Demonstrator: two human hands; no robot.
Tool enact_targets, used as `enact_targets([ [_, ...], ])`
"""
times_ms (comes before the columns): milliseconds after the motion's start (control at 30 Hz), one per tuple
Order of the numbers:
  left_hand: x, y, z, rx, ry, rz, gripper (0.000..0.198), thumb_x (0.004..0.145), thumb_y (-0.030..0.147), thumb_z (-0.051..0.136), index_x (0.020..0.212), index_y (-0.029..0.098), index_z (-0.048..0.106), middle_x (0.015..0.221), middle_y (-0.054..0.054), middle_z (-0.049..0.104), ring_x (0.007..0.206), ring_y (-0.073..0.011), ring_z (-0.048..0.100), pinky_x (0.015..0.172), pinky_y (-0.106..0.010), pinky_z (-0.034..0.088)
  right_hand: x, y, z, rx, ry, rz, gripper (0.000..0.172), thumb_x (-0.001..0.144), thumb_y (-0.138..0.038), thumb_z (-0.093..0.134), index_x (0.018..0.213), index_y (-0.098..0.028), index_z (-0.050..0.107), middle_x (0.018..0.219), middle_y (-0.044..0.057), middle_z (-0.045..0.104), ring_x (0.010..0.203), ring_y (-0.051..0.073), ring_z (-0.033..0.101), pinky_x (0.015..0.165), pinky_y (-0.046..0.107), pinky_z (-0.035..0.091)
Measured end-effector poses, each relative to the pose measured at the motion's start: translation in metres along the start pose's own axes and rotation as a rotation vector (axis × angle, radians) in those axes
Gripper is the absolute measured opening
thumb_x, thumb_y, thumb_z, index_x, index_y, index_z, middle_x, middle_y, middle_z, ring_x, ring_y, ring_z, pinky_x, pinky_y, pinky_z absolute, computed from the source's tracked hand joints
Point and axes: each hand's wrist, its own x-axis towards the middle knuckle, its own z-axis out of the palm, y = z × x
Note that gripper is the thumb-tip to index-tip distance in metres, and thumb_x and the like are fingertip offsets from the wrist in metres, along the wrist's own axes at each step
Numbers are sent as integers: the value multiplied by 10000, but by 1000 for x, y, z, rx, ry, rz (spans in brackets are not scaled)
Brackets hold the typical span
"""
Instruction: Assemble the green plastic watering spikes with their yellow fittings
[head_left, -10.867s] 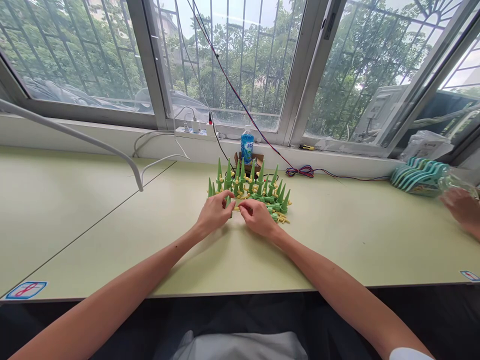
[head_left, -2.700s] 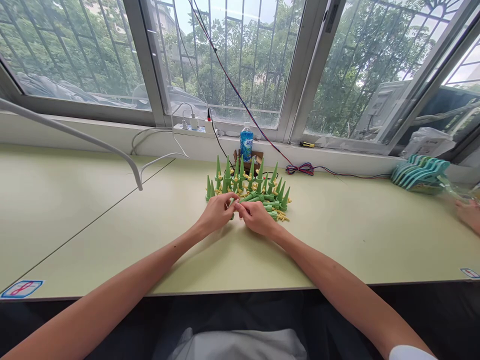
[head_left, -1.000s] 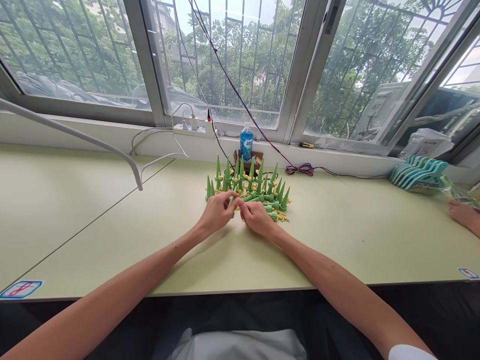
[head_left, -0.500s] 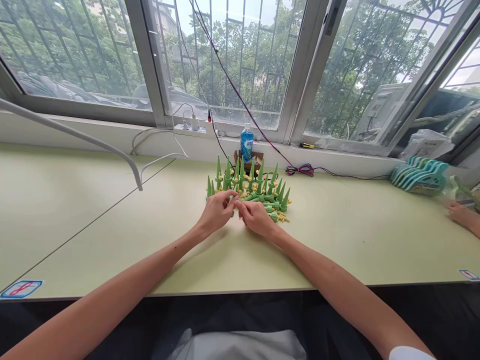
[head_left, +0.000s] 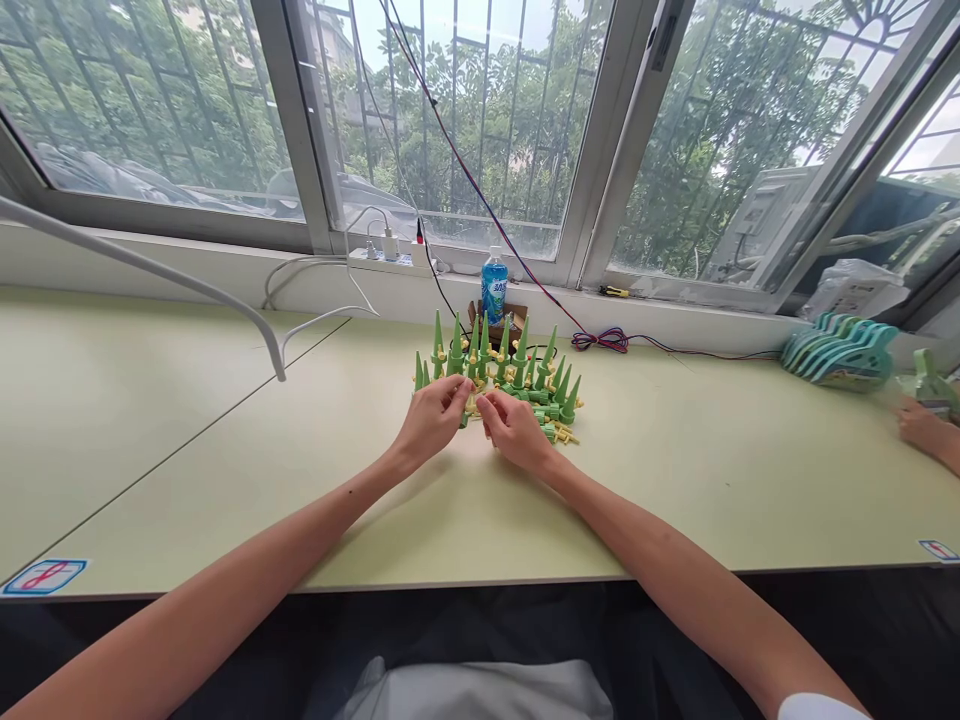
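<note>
Several green plastic watering spikes (head_left: 523, 350) stand point-up in a cluster on the table beyond my hands, with small yellow valve pieces among them. My left hand (head_left: 435, 412) is closed in a pinch, and green plastic (head_left: 463, 420) of a spike shows just under its fingers. Close by on the right, my right hand (head_left: 514, 428) has its thumb and fingertips pressed together; what they hold is too small to make out. A bit of yellow shows between the two hands. More green caps and yellow valves (head_left: 564, 435) lie beside my right hand.
A blue bottle (head_left: 493, 286) and a brown cardboard box (head_left: 517, 318) stand behind the spikes. Coiled cable (head_left: 600, 340) lies by the sill. Teal plastic pieces (head_left: 836, 352) are stacked at right, near another person's hand (head_left: 921, 428). A white tube (head_left: 225, 295) crosses the left side.
My hands have drawn slightly apart at the fingertips, opening a small gap between them. At the far right, the other person's hand has shifted with a green item.
</note>
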Motion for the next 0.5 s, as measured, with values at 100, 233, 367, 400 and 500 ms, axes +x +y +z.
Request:
enact_targets([
  [100, 0, -1, 0, -2, 5, -7, 334, 924, 440, 425, 812, 202, 632, 629, 23, 547, 457, -89, 390, 437, -225, 300, 0, 0, 0, 6, 3, -40, 280, 939, -439, 452, 833, -192, 529, 605, -30, 534, 529, 110, 455, 549, 239, 338],
  [233, 1, -2, 1, -3, -5, 19, 315, 919, 437, 439, 862, 204, 642, 701, 9, 607, 487, -92, 442, 460, -226, 346, 0, 1, 0, 2, 14, -50, 282, 936, -414, 447, 772, -192, 503, 588, -32, 502, 522, 105, 418, 541, 243, 322],
  [367, 1, -3, 2, 3, -7, 40, 270, 903, 408, 469, 922, 207, 648, 732, -6, 633, 566, -114, 531, 516, -230, 421, 0, 1, 1, -17, 59, -49, 344, 937, -428, 448, 684, -194, 457, 555, -38, 449, 502, 97, 365, 516, 247, 287],
  [400, 1, -3, 3, 3, -7, 49, 258, 896, 399, 479, 934, 210, 650, 727, -8, 630, 590, -122, 548, 521, -228, 432, 0, 2, 1, -27, 76, -50, 370, 936, -435, 449, 655, -194, 436, 543, -40, 428, 495, 94, 349, 507, 249, 274],
  [500, 1, -6, 3, -3, 5, 83, 235, 874, 376, 512, 977, 220, 653, 705, -7, 602, 649, -136, 568, 525, -217, 455, 1, 4, 1, -71, 124, -50, 456, 935, -466, 450, 579, -194, 366, 512, -43, 371, 481, 88, 315, 493, 256, 239],
])
